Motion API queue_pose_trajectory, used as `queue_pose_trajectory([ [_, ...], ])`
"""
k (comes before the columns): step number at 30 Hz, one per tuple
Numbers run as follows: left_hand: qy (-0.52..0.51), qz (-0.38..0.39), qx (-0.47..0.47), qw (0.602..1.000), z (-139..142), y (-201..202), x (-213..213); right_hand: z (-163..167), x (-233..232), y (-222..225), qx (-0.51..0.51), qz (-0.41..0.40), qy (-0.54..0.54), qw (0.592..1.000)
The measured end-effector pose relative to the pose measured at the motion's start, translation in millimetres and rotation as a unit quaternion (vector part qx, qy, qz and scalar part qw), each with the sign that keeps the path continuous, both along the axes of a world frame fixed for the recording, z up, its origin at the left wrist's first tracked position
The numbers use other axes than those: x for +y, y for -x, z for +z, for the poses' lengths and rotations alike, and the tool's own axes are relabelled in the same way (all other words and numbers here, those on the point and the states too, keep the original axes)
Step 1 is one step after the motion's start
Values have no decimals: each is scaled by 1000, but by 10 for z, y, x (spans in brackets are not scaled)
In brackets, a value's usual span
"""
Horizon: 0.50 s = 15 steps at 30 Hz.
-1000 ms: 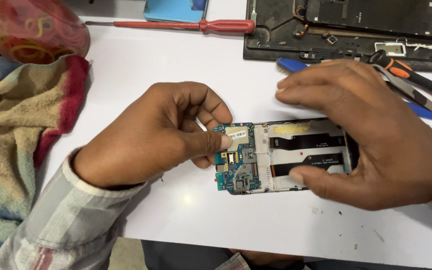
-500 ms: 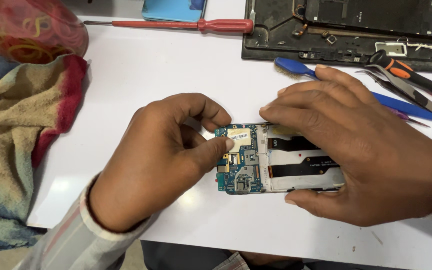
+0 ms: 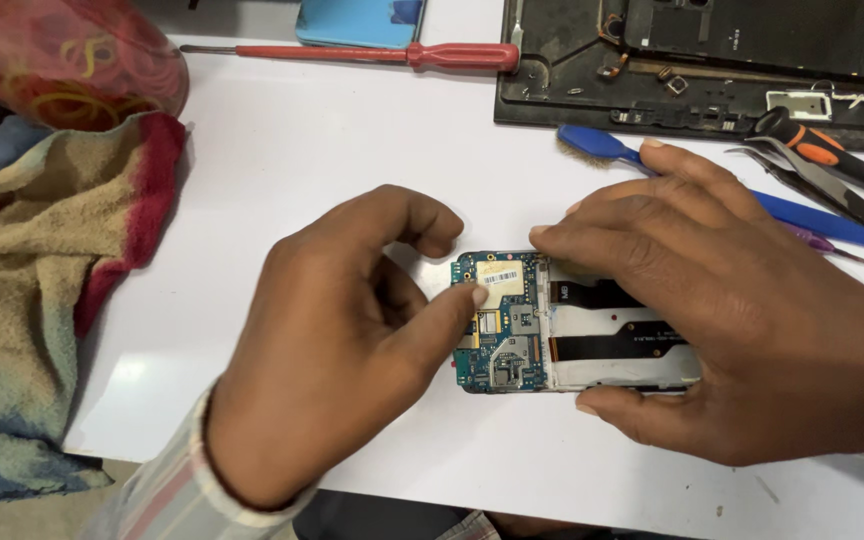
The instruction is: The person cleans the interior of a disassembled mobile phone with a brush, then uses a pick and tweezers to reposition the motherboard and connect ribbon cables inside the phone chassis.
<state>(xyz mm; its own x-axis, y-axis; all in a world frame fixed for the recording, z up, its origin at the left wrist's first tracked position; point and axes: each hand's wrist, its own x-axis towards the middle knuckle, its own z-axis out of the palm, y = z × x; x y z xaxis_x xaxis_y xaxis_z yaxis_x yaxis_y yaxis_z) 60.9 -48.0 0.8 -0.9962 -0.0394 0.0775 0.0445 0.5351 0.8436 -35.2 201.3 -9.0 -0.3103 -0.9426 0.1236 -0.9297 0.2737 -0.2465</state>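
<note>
An opened phone body (image 3: 592,335) lies flat on the white table (image 3: 302,170), its blue circuit board (image 3: 502,350) exposed at the left end. My right hand (image 3: 742,310) arches over the phone's right part and grips its frame between fingers and thumb. My left hand (image 3: 352,340) rests just left of it, thumb tip pressing on the gold shield at the board's top left, other fingers curled.
A red-handled screwdriver (image 3: 372,55) and a blue phone (image 3: 362,20) lie at the back. A black tray of parts (image 3: 702,70) sits back right, with a blue brush (image 3: 712,185), tweezers and an orange-black tool (image 3: 832,155). A colourful towel (image 3: 42,280) lies left.
The phone body has been lowered flat onto the table and shifted slightly. My left thumb moved onto the board's gold shield; my right hand settled lower over the frame.
</note>
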Motion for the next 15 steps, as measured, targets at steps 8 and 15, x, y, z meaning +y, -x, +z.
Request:
queue_pose_trajectory([
  [8,-34,-102,-60,992,80,-141,-152,-23,17,-5,-4,8,18,1000],
  [15,-6,-127,-81,989,64,-121,-139,-25,9,-2,-3,-1,4,1000],
])
